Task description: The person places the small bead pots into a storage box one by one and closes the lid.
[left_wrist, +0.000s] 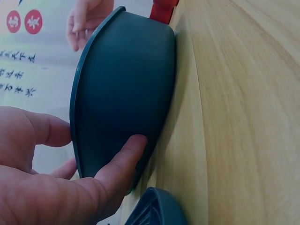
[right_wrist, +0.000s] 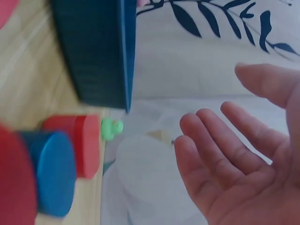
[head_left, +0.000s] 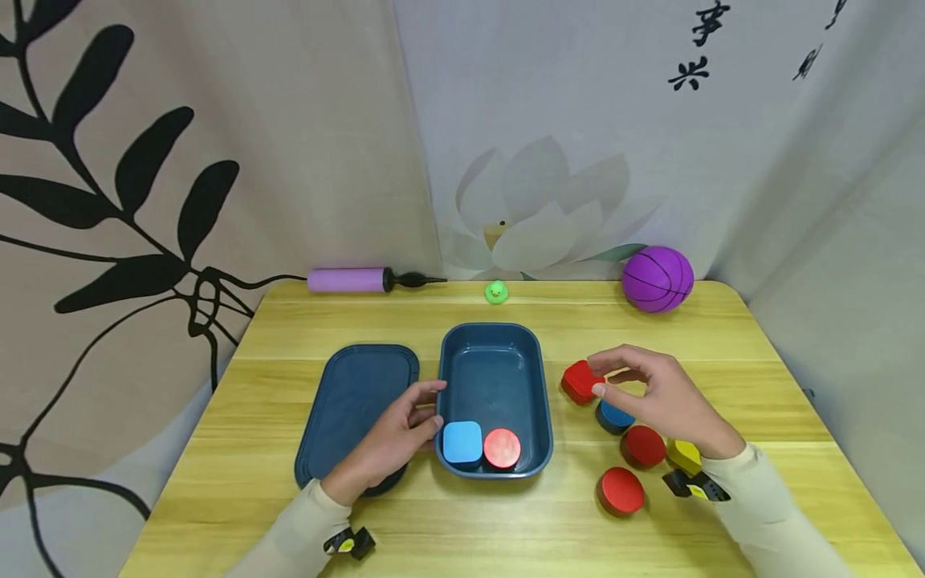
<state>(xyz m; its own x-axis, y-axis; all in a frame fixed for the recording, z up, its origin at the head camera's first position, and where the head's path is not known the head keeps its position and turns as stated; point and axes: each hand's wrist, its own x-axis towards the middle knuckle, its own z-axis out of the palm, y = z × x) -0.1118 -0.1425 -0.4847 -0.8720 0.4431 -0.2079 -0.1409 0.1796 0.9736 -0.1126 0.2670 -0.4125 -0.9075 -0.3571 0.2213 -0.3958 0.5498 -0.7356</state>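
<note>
A dark blue rectangular box (head_left: 494, 393) stands on the table, with a light blue square block (head_left: 462, 441) and a red round block (head_left: 502, 448) at its near end. My left hand (head_left: 401, 425) touches the box's left side. Its thumb lies on the outer wall (left_wrist: 119, 84) and a fingertip meets the rim in the left wrist view. Right of the box, my right hand (head_left: 661, 393) hovers with parted fingers and nothing between them. Close by are a red block (head_left: 580, 383) with cut corners and a blue round block (head_left: 614, 417), partly hidden under the hand.
More red round blocks (head_left: 621, 491) and a yellow block (head_left: 684, 456) lie near the right wrist. The box's dark blue lid (head_left: 354, 401) lies left. At the back edge are a purple pump (head_left: 347, 280), a small green toy (head_left: 496, 292) and a purple ball (head_left: 658, 279).
</note>
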